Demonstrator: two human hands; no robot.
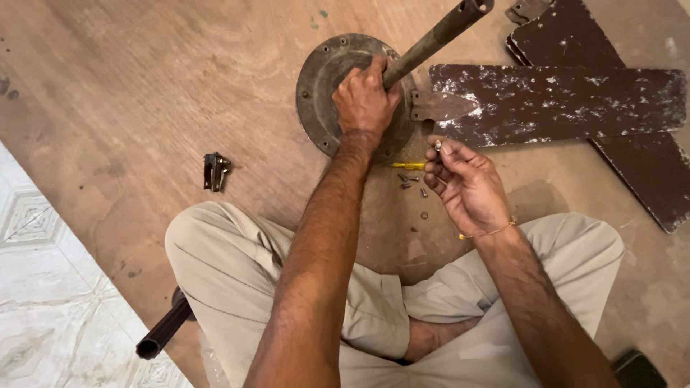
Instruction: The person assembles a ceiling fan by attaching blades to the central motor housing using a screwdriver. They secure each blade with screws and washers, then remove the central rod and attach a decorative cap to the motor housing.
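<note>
Wooden floor (144,86) underneath: left hand (365,100) clamps the rod (431,39), which runs toward one o'clock off the motor (323,86). Right hand (463,183) pinches a screw (438,145), the blade bracket (442,106) close at twelve o'clock.

Left hand (365,97) grips rod (437,34); right hand (466,183) pinches screw (438,145)
</note>
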